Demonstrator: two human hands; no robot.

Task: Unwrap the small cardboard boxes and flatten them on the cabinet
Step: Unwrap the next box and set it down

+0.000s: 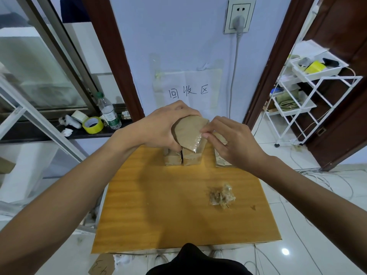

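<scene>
Cabinet top (158,205): yellow wood, takes up the near centre of the view, with its far edge toward the wall.

White trolley (309,96): far right, well apart from the work.

Left hand (158,128): comes in from the left. Fingers are curled over the far side of the held box (187,132) and the thumb side is underneath. It is a firm grip that keeps the box raised above the far edge of the cabinet top.

Right hand (232,139): comes in from the right. Thumb and forefinger tips (206,133) are pressed together at the box's right edge and seem to be pinching the end of the clear tape (195,143). The other fingers are loosely curled.

Held box: brown and tilted, with the broad face toward the camera. Its long axis runs roughly far-left to near-right.

Standing boxes (172,158): two side by side directly below the held one, not yet unwrapped. A third box (222,157) stands just right of them, partly hidden by the right hand.

Tape wad (221,196): crumpled, on the cabinet top near right, apart from the boxes.

Key relation: the glossy tape strip runs from the pinch toward the near end of the box face, immediately left of the right fingertips. The right hand is the nearer one. Judgement: the peel should go along the strip while the left hand braces. Whether the tape end is already lifted cannot be told.
</scene>
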